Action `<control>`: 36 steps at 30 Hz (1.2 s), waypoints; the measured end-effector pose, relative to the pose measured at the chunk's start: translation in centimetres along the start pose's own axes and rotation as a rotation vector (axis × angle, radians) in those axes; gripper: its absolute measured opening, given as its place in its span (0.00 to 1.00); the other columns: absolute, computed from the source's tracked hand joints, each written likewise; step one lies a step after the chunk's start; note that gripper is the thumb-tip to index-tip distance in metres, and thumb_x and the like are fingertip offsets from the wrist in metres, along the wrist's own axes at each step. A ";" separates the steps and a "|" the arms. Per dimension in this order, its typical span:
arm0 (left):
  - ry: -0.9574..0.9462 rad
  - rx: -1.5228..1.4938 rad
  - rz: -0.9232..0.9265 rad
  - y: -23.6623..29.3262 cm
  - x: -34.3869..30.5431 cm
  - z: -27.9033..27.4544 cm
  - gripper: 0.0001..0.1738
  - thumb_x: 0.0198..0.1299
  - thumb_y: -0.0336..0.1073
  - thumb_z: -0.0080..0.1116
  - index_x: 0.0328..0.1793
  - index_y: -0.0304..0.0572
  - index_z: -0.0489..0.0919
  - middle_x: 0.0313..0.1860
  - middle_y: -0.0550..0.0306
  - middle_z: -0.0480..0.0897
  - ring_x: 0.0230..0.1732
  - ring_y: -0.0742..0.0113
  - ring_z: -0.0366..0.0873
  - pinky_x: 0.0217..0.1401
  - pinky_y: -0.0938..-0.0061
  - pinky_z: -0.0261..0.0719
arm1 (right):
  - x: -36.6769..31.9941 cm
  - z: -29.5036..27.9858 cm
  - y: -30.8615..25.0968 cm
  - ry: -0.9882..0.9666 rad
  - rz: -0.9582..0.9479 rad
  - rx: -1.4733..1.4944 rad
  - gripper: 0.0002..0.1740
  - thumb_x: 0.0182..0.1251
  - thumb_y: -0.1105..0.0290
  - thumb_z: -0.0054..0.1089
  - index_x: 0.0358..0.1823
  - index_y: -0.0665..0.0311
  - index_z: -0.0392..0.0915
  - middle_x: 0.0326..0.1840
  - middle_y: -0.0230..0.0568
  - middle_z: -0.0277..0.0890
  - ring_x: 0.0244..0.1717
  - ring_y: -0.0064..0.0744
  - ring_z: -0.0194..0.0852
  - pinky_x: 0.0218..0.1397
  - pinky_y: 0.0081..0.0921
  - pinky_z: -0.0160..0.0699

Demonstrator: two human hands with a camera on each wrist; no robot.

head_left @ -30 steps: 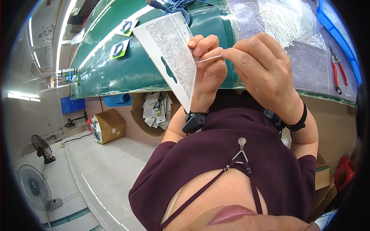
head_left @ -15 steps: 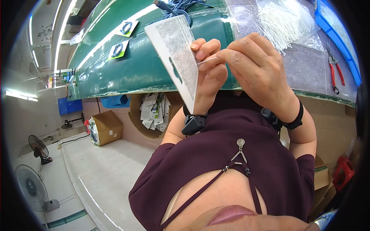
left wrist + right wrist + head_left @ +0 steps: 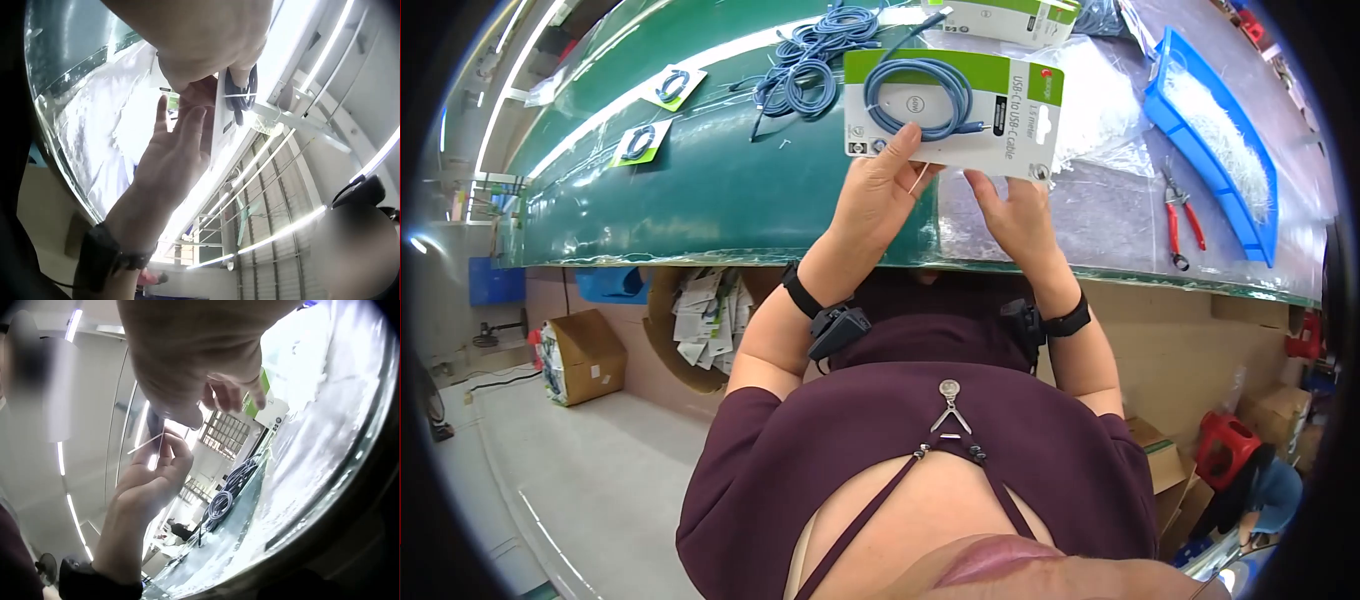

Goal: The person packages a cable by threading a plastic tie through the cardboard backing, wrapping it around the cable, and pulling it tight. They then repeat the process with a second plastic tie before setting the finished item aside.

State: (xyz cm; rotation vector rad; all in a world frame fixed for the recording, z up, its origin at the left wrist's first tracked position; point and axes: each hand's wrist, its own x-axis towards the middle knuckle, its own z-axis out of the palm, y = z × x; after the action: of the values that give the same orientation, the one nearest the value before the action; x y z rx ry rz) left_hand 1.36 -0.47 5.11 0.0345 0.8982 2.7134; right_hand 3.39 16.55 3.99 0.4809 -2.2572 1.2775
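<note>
The left hand point(image 3: 875, 205) pinches the lower left part of a green and white card point(image 3: 1025, 125), its thumb over the coiled blue-grey cable point(image 3: 963, 100) on the card's front and its other fingers behind. Thin white tie ends point(image 3: 918, 179) stick out below the card beside this hand. At the card's lower right is the right hand point(image 3: 1022, 222), its fingertips hidden behind the card and its thumb apart below the edge. In the left wrist view, the right hand's point(image 3: 172, 153) fingers look extended near the card's back.
Loose coiled cables point(image 3: 810, 65) and two small carded cables point(image 3: 640, 143) lie on the green mat. Another card point(image 3: 1000, 20) lies behind the held one. At right are white ties point(image 3: 1100, 110), red-handled pliers point(image 3: 1173, 225) and a blue tray point(image 3: 1215, 165).
The card has turned from its printed back to its front with the cable, and moved up and right. The right hand has let go of the white tie and moved to the card's lower right.
</note>
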 end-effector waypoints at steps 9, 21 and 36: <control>-0.009 0.263 0.266 -0.9 0.1 1.2 0.19 0.62 0.27 0.60 0.58 0.39 0.70 0.50 0.57 0.78 0.50 0.67 0.77 0.51 0.70 0.76 | 1.0 -3.3 -4.7 -0.145 -0.260 -0.192 0.13 0.53 0.77 0.65 0.41 0.62 0.79 0.49 0.38 0.73 0.47 0.42 0.73 0.50 0.36 0.71; -0.028 0.201 0.234 -0.8 -0.4 1.4 0.20 0.60 0.24 0.60 0.59 0.39 0.70 0.49 0.56 0.79 0.48 0.68 0.77 0.49 0.74 0.76 | 2.6 -1.4 -2.3 0.030 -0.589 -0.310 0.13 0.44 0.77 0.68 0.34 0.59 0.79 0.45 0.32 0.76 0.40 0.33 0.74 0.44 0.29 0.69; -0.388 1.222 1.015 2.8 -1.3 3.5 0.14 0.49 0.26 0.67 0.44 0.35 0.83 0.43 0.48 0.84 0.44 0.57 0.84 0.47 0.70 0.83 | 0.9 -2.4 -3.2 -0.003 -0.647 -0.240 0.14 0.49 0.78 0.65 0.40 0.65 0.79 0.41 0.41 0.80 0.42 0.42 0.79 0.45 0.37 0.78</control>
State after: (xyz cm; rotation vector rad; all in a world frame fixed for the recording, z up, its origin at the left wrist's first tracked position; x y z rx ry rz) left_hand 2.28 -0.96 9.61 1.5038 2.6892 2.0706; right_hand 4.96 17.01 7.73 1.0108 -1.9693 0.6684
